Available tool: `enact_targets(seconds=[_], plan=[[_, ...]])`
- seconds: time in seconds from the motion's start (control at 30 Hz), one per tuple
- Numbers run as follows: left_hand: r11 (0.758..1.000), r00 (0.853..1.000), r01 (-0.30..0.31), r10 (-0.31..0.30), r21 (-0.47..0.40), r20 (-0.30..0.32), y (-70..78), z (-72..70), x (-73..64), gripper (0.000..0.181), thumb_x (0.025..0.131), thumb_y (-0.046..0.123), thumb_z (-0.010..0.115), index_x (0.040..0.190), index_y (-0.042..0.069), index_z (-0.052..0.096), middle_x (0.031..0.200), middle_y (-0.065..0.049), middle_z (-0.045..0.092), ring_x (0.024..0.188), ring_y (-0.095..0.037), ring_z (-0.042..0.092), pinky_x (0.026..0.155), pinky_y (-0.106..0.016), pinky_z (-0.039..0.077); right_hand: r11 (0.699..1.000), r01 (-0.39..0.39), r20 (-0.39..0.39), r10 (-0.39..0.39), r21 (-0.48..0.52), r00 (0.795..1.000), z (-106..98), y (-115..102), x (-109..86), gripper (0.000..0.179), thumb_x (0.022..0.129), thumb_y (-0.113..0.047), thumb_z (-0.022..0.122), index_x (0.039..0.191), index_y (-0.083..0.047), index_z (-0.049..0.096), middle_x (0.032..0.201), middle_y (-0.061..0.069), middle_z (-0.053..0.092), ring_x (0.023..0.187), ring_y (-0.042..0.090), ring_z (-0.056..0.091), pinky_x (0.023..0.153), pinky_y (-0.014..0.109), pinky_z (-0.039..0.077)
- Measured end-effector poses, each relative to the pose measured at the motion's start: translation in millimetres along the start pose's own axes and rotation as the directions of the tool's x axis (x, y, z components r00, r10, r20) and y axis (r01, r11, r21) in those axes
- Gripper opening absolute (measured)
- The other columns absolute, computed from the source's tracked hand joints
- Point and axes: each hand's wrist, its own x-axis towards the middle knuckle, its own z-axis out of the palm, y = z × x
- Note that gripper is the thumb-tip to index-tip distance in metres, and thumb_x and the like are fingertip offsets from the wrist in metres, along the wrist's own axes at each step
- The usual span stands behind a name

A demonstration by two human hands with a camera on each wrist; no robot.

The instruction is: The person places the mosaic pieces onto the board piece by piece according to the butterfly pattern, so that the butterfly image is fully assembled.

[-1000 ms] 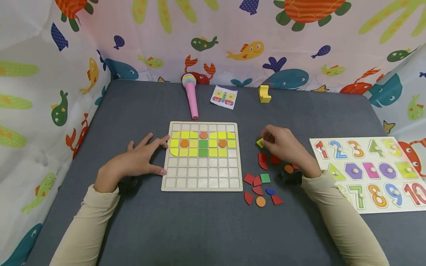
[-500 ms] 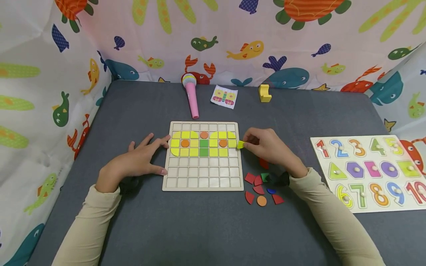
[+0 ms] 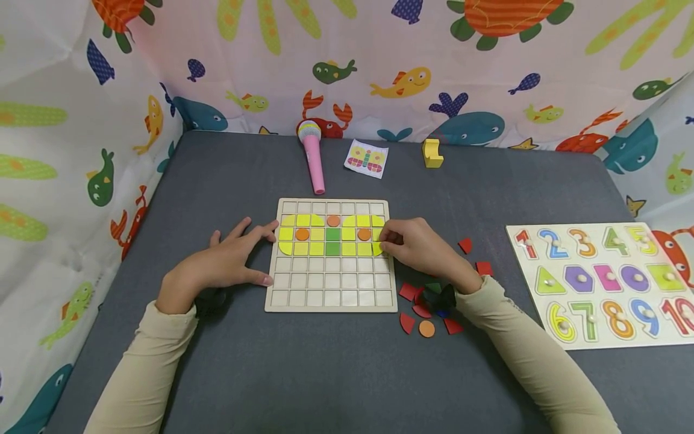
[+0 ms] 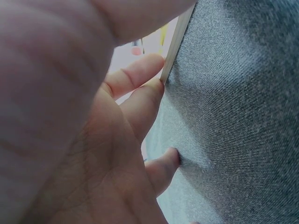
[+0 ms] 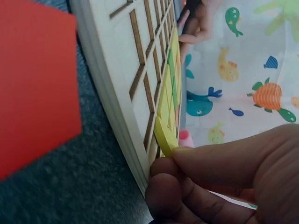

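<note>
A wooden grid board [image 3: 331,296] lies on the dark table, with yellow, orange and green pieces in its upper rows. My right hand [image 3: 414,244] pinches a yellow quarter-round piece [image 5: 165,139] between thumb and finger at the board's right side. In the right wrist view the piece is tilted, its lower edge at a cell beside the other yellow pieces. My left hand [image 3: 219,262] lies spread at the board's left edge, thumb and fingertips touching it. The left wrist view shows those fingers [image 4: 140,74] against the board's thin side.
Loose red pieces [image 3: 406,323], an orange disc [image 3: 426,328] and a green square lie right of the board, partly under the right wrist. A number puzzle [image 3: 602,286] is at far right. Behind stand a pink microphone [image 3: 312,160], a pattern card [image 3: 366,158] and a yellow block [image 3: 432,154].
My right hand has picked up the yellow piece from the loose pieces and carried it left to the board's right side. My left hand has stayed at the left edge.
</note>
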Motion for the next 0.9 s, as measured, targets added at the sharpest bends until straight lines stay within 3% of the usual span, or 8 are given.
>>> enact_targets(seconds=[0.3,0.57,0.7,0.9], plan=[[0.999,0.999,-0.030,0.029,-0.024,-0.036,-2.5,1.3,-2.2,0.104,0.082,0.053,0.092,0.163,0.022,0.036,0.174,-0.020,0.026,0.161,-0.049,-0.004,0.111,-0.086,-0.008,0.998,-0.022,-0.009,0.021,-0.055,1.000,5.9,-3.8,4.4,0.004,0.099,-0.008,0.074,0.097,-0.005,0.073,0.081,-0.001,0.068,0.068,0.014,0.059,0.064,0.034,0.051],[1.000,1.000,-0.005,0.004,-0.017,-0.003,4.5,-2.4,-2.5,0.101,0.085,0.046,0.092,0.164,0.019,0.034,0.174,-0.022,0.022,0.160,-0.051,-0.005,0.111,-0.085,-0.008,0.992,-0.073,-0.023,0.071,-0.098,0.997,9.8,-6.7,9.3,0.010,0.097,-0.006,0.073,0.088,-0.007,0.069,0.071,-0.002,0.063,0.058,0.015,0.053,0.055,0.032,0.045],[1.000,1.000,0.001,-0.001,-0.004,-0.002,3.8,-1.6,-1.4,0.098,0.086,0.045,0.091,0.163,0.018,0.035,0.175,-0.020,0.021,0.161,-0.050,-0.006,0.111,-0.085,-0.009,0.993,-0.078,-0.032,0.075,-0.093,0.997,9.7,-7.6,10.1,0.010,0.097,-0.006,0.073,0.088,-0.007,0.070,0.071,-0.002,0.063,0.059,0.015,0.054,0.056,0.032,0.045],[1.000,0.999,-0.014,0.013,-0.017,-0.034,-6.3,4.1,2.6,0.105,0.079,0.057,0.092,0.162,0.022,0.038,0.175,-0.017,0.025,0.162,-0.046,-0.005,0.112,-0.085,-0.008,0.997,-0.065,-0.057,0.063,-0.028,0.996,2.0,-2.1,-0.4,0.004,0.099,-0.007,0.073,0.095,-0.007,0.074,0.078,-0.001,0.068,0.066,0.015,0.058,0.061,0.032,0.048]])
